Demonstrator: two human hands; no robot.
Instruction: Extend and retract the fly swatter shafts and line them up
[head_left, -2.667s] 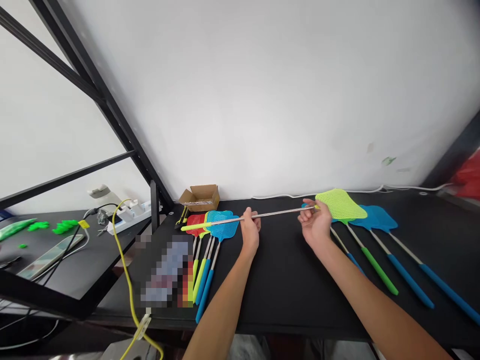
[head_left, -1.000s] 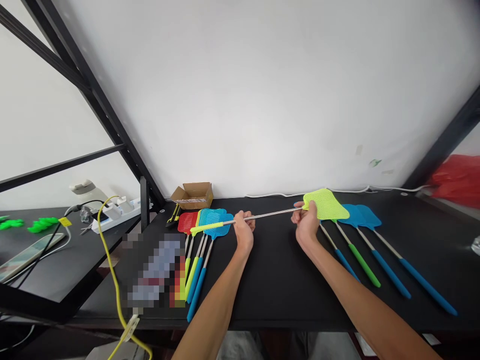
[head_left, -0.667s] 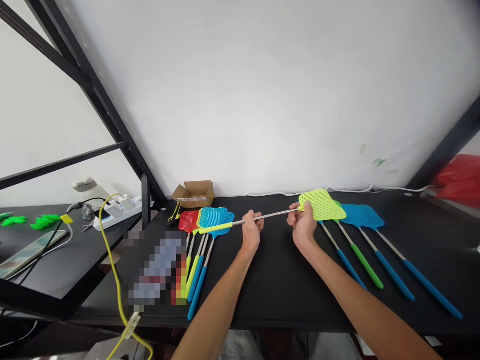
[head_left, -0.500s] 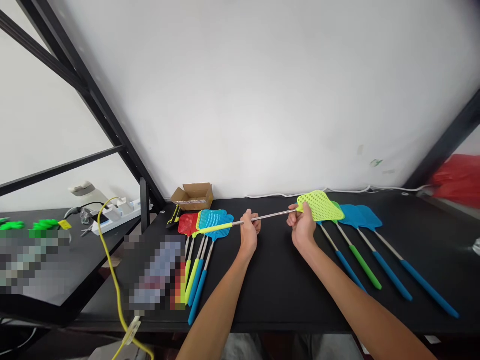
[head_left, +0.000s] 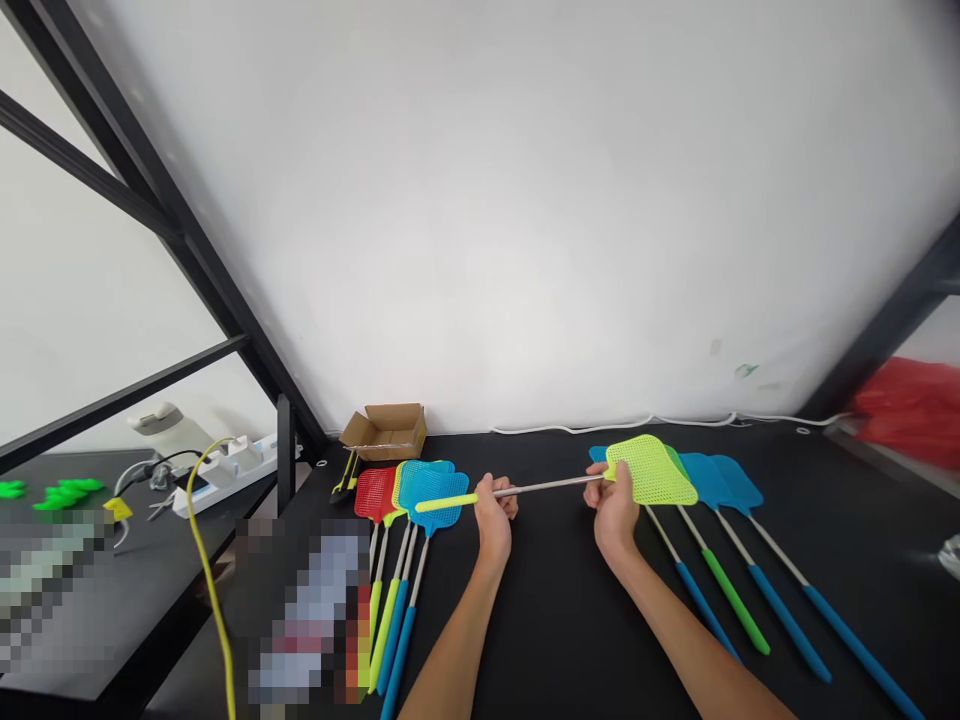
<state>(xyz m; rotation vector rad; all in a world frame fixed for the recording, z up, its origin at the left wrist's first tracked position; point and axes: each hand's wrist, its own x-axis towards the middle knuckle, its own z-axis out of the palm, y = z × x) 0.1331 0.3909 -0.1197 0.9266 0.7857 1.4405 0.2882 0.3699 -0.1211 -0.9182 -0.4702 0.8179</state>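
A yellow-green fly swatter (head_left: 651, 470) with a thin metal shaft is stretched between my two hands, slightly above the black table. My left hand (head_left: 495, 512) is closed around the shaft beside the yellow grip, which points left over the other swatters. At the neck, just under the mesh head, my right hand (head_left: 616, 505) pinches the swatter, thumb on top. To the right lie several swatters with blue and green grips, among them a blue one (head_left: 825, 630) and a green one (head_left: 735, 600). On the left, red, yellow and blue swatters (head_left: 439, 515) overlap in a fan.
A small open cardboard box (head_left: 386, 432) stands against the wall, with a black-and-yellow tool (head_left: 346, 475) beside it. A white power strip (head_left: 232, 470) and a yellow cable (head_left: 206, 560) are at the left. A red bag (head_left: 911, 405) sits far right.
The view has tilted up, so everything sits lower. The held swatter's head has moved slightly right, with my right hand, and its yellow grip now ends farther right, nearer my left hand.
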